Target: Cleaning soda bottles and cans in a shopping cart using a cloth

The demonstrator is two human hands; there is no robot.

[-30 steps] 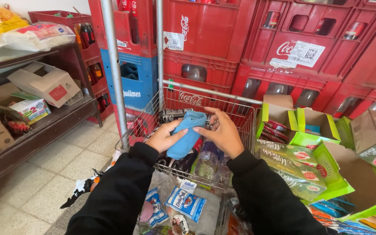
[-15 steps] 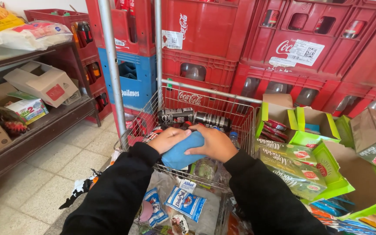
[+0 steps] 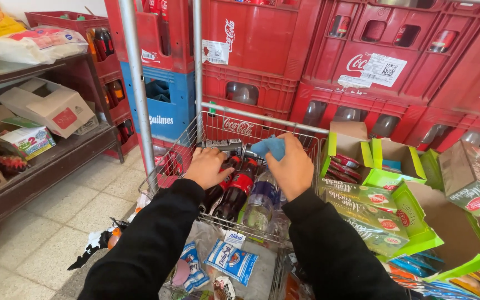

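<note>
Both your hands have pushed forward since a moment ago, out of the huddle over the basket's near side and deeper into the wire cart basket [image 3: 169, 173], and the blue cloth now rides at the far end instead of being bunched between your palms. Your right hand [image 3: 291, 166] pinches that blue cloth [image 3: 269, 146] in closed fingers, up by the back rail, above the bottles, so it hangs free rather than snagging in the wire. Your left hand [image 3: 206, 166] rests palm down, fingers curled onto the cap end of a dark cola bottle [image 3: 238, 191] lying on its side; whether it truly grips, you can't tell from here. Beside it lies a clear plastic bottle [image 3: 259, 203], laid flat lengthwise, so nothing stands to topple. Snack packets [image 3: 231, 261] sit in the lower tray. Green cardboard boxes [image 3: 370, 214] crowd your right, red crates [image 3: 284, 50] stack behind.
</note>
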